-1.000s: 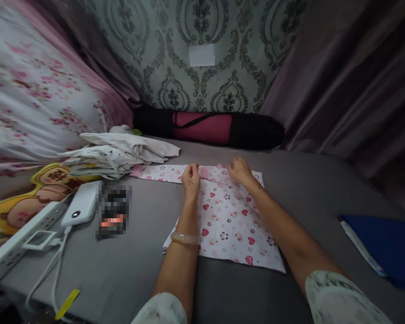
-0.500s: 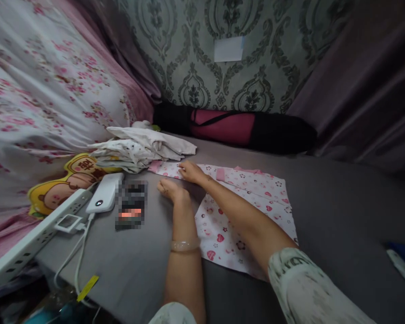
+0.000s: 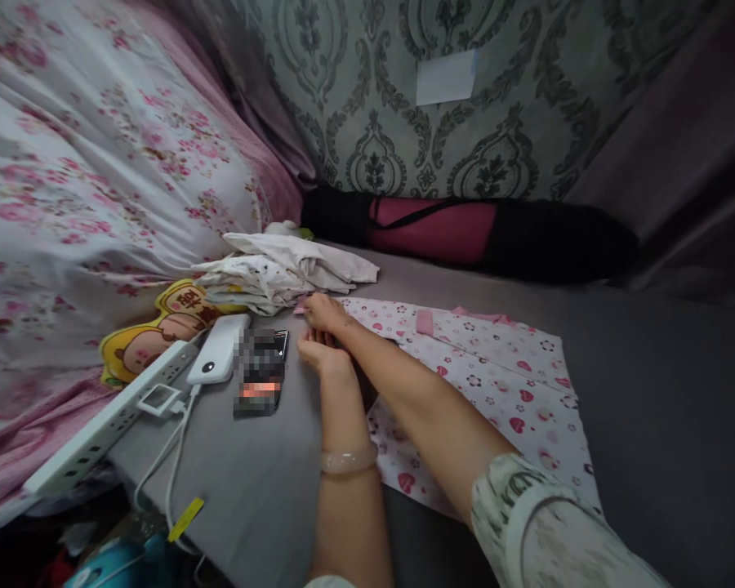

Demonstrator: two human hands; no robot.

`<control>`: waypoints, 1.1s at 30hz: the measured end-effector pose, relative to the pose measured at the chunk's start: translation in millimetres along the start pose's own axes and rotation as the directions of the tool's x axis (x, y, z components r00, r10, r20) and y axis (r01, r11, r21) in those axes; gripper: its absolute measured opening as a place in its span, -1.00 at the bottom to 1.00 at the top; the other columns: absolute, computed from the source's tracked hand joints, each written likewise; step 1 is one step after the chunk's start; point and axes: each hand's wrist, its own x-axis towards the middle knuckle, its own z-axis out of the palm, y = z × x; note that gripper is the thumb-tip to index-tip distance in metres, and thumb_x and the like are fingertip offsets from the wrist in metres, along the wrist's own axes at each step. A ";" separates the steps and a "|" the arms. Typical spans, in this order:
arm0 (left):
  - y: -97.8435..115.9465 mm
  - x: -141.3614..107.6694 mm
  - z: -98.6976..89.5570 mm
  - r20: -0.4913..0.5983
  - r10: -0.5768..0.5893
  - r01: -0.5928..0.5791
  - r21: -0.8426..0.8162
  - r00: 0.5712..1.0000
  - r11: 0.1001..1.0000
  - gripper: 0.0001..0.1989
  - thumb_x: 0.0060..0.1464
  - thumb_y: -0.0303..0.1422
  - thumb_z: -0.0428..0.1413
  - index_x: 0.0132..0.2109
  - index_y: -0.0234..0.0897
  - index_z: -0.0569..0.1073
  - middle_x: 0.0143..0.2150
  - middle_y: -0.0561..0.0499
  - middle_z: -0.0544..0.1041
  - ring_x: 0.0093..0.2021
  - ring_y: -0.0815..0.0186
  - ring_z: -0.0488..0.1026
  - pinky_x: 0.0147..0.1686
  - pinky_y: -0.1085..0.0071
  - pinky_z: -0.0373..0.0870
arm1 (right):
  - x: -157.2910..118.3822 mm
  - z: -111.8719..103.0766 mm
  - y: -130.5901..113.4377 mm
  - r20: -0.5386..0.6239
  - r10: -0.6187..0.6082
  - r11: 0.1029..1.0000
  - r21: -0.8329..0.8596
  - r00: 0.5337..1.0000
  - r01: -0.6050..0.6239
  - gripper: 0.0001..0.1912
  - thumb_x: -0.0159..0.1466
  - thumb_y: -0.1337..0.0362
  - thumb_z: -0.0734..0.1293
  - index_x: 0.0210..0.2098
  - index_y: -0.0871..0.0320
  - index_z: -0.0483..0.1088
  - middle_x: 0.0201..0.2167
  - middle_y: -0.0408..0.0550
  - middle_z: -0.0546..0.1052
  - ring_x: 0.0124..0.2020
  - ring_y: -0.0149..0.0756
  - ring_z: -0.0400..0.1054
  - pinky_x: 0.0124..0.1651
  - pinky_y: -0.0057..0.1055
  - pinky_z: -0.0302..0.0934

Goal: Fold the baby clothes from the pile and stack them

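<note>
A child's white long-sleeved shirt (image 3: pixel 478 380) with pink hearts and flowers lies flat on the grey bed sheet. One sleeve is folded across its body, ending in a pink cuff (image 3: pixel 425 321); the other stretches left. At that far sleeve's pink end, my right hand (image 3: pixel 326 314) is closed on the fabric. Just below it, my left hand (image 3: pixel 323 353) has its fingers curled in by the sleeve's lower edge. What those fingers hold, if anything, is hidden. My right forearm passes over the shirt and covers part of it.
Folded pale clothes (image 3: pixel 282 269) lie beyond my hands. To the left are a phone (image 3: pixel 262 374), a white power bank (image 3: pixel 219 351), a power strip (image 3: pixel 116 416) with cables, and a yellow cartoon cushion (image 3: pixel 159 327). A black-and-pink long bag (image 3: pixel 434 229) lies along the wall.
My right hand has slid left along the outstretched sleeve to its cuff. The left hand is now closer beneath it. The view has turned slightly left.
</note>
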 end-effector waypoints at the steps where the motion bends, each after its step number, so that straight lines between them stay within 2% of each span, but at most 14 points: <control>1: 3.1 -2.1 3.5 -0.060 -0.015 0.013 -0.028 0.998 1.000 -0.83 0.19 -0.33 -0.19 -0.36 -0.19 0.20 -0.39 0.04 0.28 -0.20 0.34 0.45 -0.30 0.48 0.44 | -2.7 -3.1 2.4 -0.008 -0.021 1.000 0.013 1.000 0.021 -0.74 0.34 0.24 0.21 -0.10 0.12 0.49 -0.07 0.04 0.51 -0.08 -0.21 0.38 -0.09 -0.40 0.21; 3: 9.3 -6.3 13.0 -0.133 -0.066 0.053 -0.100 0.989 0.994 -0.84 0.19 -0.30 -0.12 -0.34 -0.22 0.26 -0.37 0.06 0.32 -0.22 0.39 0.46 -0.31 0.55 0.42 | -11.9 -11.7 7.4 -0.041 -0.100 0.993 0.060 0.994 0.102 -0.74 0.35 0.25 0.22 -0.10 0.15 0.50 -0.13 0.02 0.54 -0.11 -0.25 0.38 -0.11 -0.43 0.18; 7: 16.1 -10.9 30.9 -0.033 -0.177 0.168 -0.185 0.984 0.968 -0.91 0.09 -0.35 0.03 -0.31 -0.29 0.37 -0.40 0.08 0.42 -0.34 0.43 0.47 -0.31 0.57 0.41 | -45.1 -34.2 17.3 -0.081 -0.277 0.930 0.228 0.958 0.288 -0.77 0.29 0.39 0.24 -0.13 0.20 0.50 -0.23 -0.07 0.57 -0.19 -0.33 0.38 -0.14 -0.49 0.16; 9: 16.0 -11.8 34.7 -0.039 -0.205 0.198 -0.134 0.978 0.971 -0.94 0.05 -0.41 0.05 -0.30 -0.29 0.39 -0.41 0.08 0.44 -0.37 0.42 0.47 -0.29 0.51 0.42 | -67.3 -46.0 26.0 -0.101 -0.282 0.910 0.287 0.954 0.299 -0.75 0.30 0.41 0.21 -0.11 0.20 0.49 -0.20 -0.11 0.57 -0.19 -0.36 0.39 -0.13 -0.52 0.16; 11: 15.0 -13.3 36.0 -0.100 -0.170 0.163 -0.070 0.980 0.984 -0.90 0.01 -0.45 0.08 -0.26 -0.29 0.42 -0.39 0.08 0.48 -0.34 0.40 0.49 -0.28 0.47 0.42 | -91.4 -56.5 40.2 -0.172 -0.171 0.944 0.252 0.970 0.212 -0.72 0.35 0.37 0.16 -0.07 0.17 0.47 -0.13 -0.10 0.55 -0.12 -0.35 0.39 -0.06 -0.50 0.16; 14: 14.6 -19.0 39.3 -0.111 0.019 -0.018 0.007 0.994 1.000 -0.79 -0.02 -0.47 0.13 -0.17 -0.27 0.45 -0.31 0.08 0.52 -0.25 0.39 0.51 -0.20 0.44 0.41 | -125.3 -65.5 68.9 -0.230 0.092 0.995 0.047 0.969 -0.084 -0.68 0.37 0.36 0.11 -0.03 0.18 0.44 -0.03 0.04 0.51 0.03 -0.25 0.33 0.09 -0.39 0.11; 17: 19.0 -31.1 49.2 0.046 0.128 -0.128 0.015 0.991 0.992 -0.76 -0.01 -0.40 0.18 -0.14 -0.30 0.45 -0.26 0.05 0.53 -0.23 0.39 0.50 -0.09 0.40 0.39 | -147.9 -61.4 92.7 -0.141 0.216 0.962 -0.138 0.966 -0.235 -0.61 0.37 0.26 0.13 0.12 0.27 0.32 0.17 0.20 0.35 0.22 -0.12 0.16 0.23 -0.23 -0.03; 21: 33.4 -57.4 69.1 0.302 0.106 -0.100 -0.036 0.947 0.994 -0.74 0.01 -0.27 0.20 -0.17 -0.34 0.46 -0.30 0.03 0.53 -0.25 0.36 0.50 -0.09 0.37 0.40 | -154.6 -44.1 103.6 -0.091 0.263 0.940 -0.200 0.960 -0.276 -0.42 0.41 0.14 0.04 0.29 0.38 0.09 0.35 0.24 0.08 0.38 -0.05 -0.16 0.33 -0.05 -0.30; 24: 41.2 -81.0 84.0 0.408 0.083 -0.099 0.019 0.909 0.995 -0.72 0.06 -0.19 0.17 -0.19 -0.33 0.47 -0.36 0.03 0.51 -0.23 0.33 0.51 -0.14 0.39 0.43 | -151.9 -39.2 104.4 -0.126 0.246 0.950 -0.168 0.961 -0.265 -0.43 0.40 0.15 0.05 0.29 0.38 0.10 0.34 0.24 0.09 0.38 -0.03 -0.15 0.34 0.00 -0.32; 27: 35.3 -102.7 97.2 0.505 0.058 -0.097 0.051 0.861 0.994 -0.73 0.18 -0.23 0.07 -0.08 -0.31 0.46 -0.26 -0.01 0.54 -0.15 0.30 0.52 -0.11 0.35 0.44 | -155.2 -47.6 107.1 -0.173 0.215 0.976 0.019 0.961 -0.215 -0.50 0.35 0.26 0.11 0.22 0.36 0.21 0.29 0.23 0.20 0.34 -0.10 -0.03 0.33 -0.09 -0.19; 29: 23.6 -114.5 104.4 0.540 0.031 -0.082 0.071 0.841 0.994 -0.72 0.25 -0.29 -0.01 0.02 -0.29 0.42 -0.13 -0.06 0.55 -0.08 0.26 0.52 -0.06 0.28 0.43 | -164.9 -59.1 110.1 -0.270 0.321 0.931 0.264 0.908 -0.251 -0.56 0.29 0.38 0.12 0.13 0.32 0.31 0.20 0.19 0.34 0.25 -0.20 0.15 0.28 -0.22 -0.03; 30: 16.5 -119.9 107.3 0.549 0.016 -0.080 0.094 0.836 0.992 -0.71 0.26 -0.30 -0.04 0.06 -0.28 0.40 -0.07 -0.08 0.54 -0.04 0.24 0.51 -0.04 0.25 0.42 | -172.6 -66.0 111.6 -0.308 0.433 0.861 0.420 0.847 -0.288 -0.59 0.26 0.42 0.12 0.06 0.29 0.37 0.13 0.16 0.42 0.17 -0.24 0.25 0.23 -0.27 0.07; 31: 9.1 -125.4 109.4 0.556 0.007 -0.093 0.126 0.831 0.988 -0.69 0.28 -0.31 -0.06 0.09 -0.28 0.38 -0.02 -0.10 0.53 -0.01 0.21 0.49 -0.01 0.22 0.41 | -182.1 -73.4 113.0 -0.307 0.555 0.750 0.586 0.773 -0.306 -0.63 0.25 0.42 0.12 -0.02 0.25 0.41 0.05 0.12 0.48 0.08 -0.26 0.34 0.16 -0.29 0.16; 33: -5.7 -137.4 111.3 0.587 0.018 -0.180 0.219 0.810 0.959 -0.66 0.30 -0.29 -0.10 0.14 -0.27 0.34 0.06 -0.13 0.49 0.08 0.17 0.45 0.05 0.18 0.37 | -205.7 -88.9 115.7 -0.162 0.730 0.430 0.863 0.664 -0.263 -0.75 0.25 0.38 0.15 -0.18 0.18 0.43 -0.10 0.07 0.55 -0.11 -0.28 0.45 0.00 -0.31 0.30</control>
